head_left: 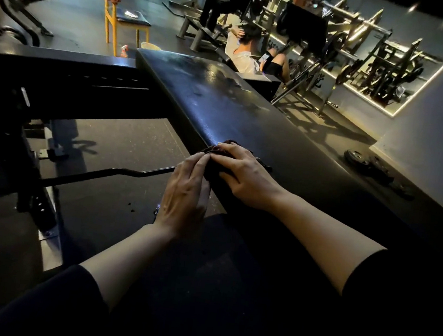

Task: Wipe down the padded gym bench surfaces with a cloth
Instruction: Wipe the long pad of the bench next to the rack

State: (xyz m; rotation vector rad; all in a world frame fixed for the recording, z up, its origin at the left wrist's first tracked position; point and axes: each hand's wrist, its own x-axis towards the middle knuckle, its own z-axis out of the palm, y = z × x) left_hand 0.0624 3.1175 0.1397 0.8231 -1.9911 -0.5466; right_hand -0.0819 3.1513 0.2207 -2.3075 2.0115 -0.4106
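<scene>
**Both hands bear on the cloth at the pad's near edge**

The right hand [244,170] lies flat over a dark cloth [215,161], fingers fairly straight, pressing it onto the black padded bench [248,110]. The left hand [187,191] meets it from the side, fingertips on the cloth's edge where it wraps the pad's rim; whether they pinch it I cannot tell. Two hands here probably keep the cloth bunched while the corner is rubbed. Farther up, the pad shows wet patches, seemingly cleaner awaiting wiping. A spray bottle [124,51] stands on the floor beyond, beside a yellow chair [121,17].
</scene>
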